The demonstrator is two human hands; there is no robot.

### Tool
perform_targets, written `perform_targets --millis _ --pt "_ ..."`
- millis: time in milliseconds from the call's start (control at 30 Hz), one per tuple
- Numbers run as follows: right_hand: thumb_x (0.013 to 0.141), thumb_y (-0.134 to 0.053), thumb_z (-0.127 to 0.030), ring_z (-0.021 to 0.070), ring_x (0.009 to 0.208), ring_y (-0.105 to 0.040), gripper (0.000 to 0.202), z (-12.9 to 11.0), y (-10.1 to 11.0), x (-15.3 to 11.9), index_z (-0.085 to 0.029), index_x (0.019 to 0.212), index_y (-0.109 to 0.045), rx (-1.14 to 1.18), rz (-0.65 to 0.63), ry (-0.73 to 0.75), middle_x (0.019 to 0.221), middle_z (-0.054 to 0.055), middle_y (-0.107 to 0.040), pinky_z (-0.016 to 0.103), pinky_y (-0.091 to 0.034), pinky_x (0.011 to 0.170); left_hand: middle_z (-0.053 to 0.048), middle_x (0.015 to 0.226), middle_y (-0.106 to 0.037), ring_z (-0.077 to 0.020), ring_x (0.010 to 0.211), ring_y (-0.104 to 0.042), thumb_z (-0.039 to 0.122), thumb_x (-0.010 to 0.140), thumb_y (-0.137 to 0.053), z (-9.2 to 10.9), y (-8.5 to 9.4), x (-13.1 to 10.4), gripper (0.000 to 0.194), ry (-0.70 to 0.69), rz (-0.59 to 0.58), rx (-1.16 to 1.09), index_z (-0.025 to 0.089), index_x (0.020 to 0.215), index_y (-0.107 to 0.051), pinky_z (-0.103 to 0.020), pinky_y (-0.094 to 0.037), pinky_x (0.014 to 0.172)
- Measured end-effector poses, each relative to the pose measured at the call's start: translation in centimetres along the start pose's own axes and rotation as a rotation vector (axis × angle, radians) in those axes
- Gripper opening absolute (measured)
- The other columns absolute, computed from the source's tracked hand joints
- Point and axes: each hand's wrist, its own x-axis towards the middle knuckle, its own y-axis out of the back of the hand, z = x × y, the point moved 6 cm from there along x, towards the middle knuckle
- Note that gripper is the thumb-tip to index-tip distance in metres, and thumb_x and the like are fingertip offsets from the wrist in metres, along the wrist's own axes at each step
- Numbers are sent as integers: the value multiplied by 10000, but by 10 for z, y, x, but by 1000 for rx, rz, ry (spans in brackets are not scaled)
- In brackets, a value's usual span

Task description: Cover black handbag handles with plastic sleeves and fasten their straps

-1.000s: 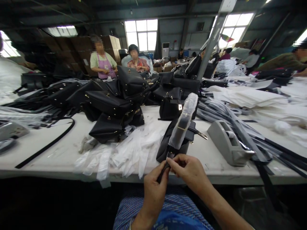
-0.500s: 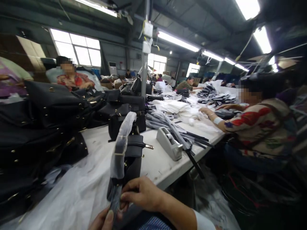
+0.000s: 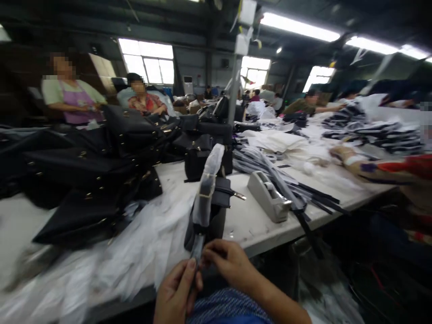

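Observation:
A black bag (image 3: 219, 220) stands at the table's front edge, its upright handle (image 3: 205, 198) wrapped in clear plastic. Below the handle a plastic-covered strap (image 3: 198, 248) runs down toward me. My left hand (image 3: 180, 288) is closed round this strap, thumb on top. My right hand (image 3: 229, 261) is beside it, fingers pinched at the strap's right side; what lies between those fingertips is too small to make out. A grey tape dispenser (image 3: 269, 196) sits to the right of the bag.
Black bags (image 3: 84, 166) are piled at the left. White plastic sheets (image 3: 135, 243) cover the front left. Wrapped straps (image 3: 286, 180) lie behind the dispenser, beside a metal post (image 3: 234, 90). A co-worker's arm (image 3: 357, 166) reaches in from the right; other people are across the table.
The view has swung left, so the bag and my hands appear further right. More of my left hand shows. Both hands stay at the strap.

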Motion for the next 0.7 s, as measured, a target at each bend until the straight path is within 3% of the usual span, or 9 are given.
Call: perform_targets --millis 133,267,433,567,700 --pt "894 -639 -412 186 735 -668 257 -15 21 -9 -171 933 -718 -64 17 -4 816 48 -728 276 -518 717 39 506 -459 -46 402 -289 618 818 -626 6 -1 -1 508 -56 -55 31 144 637 -602 -181 -205 404" --pt "891 -647 -445 191 735 -683 280 -29 19 -17 -179 950 -714 -106 -7 31 831 58 -741 272 -533 711 64 464 -352 -69 412 -278 587 893 -545 4 -3 1 490 -113 -81 78 158 661 -588 -201 -201 421" --pt "888 -634 -448 190 665 -669 281 -42 5 -10 -194 820 -734 -344 35 88 723 36 -725 256 -505 641 -1 576 -514 -122 531 -445 471 951 -507 15 -1 -4 426 -281 -33 250 167 673 -617 -221 -326 516" --pt "851 -653 -480 167 555 -579 369 -39 0 5 -183 635 -678 -526 119 81 562 18 -637 250 -402 526 -37 665 -622 -172 634 -567 387 961 -499 26 -1 -9 349 -452 -4 383 186 759 -702 -238 -400 626" --pt "820 -676 -504 129 503 -515 417 -22 -3 14 -168 581 -615 -399 80 -74 509 -2 -579 230 -361 483 -36 659 -641 -182 627 -589 423 916 -559 24 0 -11 319 -482 53 345 204 790 -753 -238 -441 648"
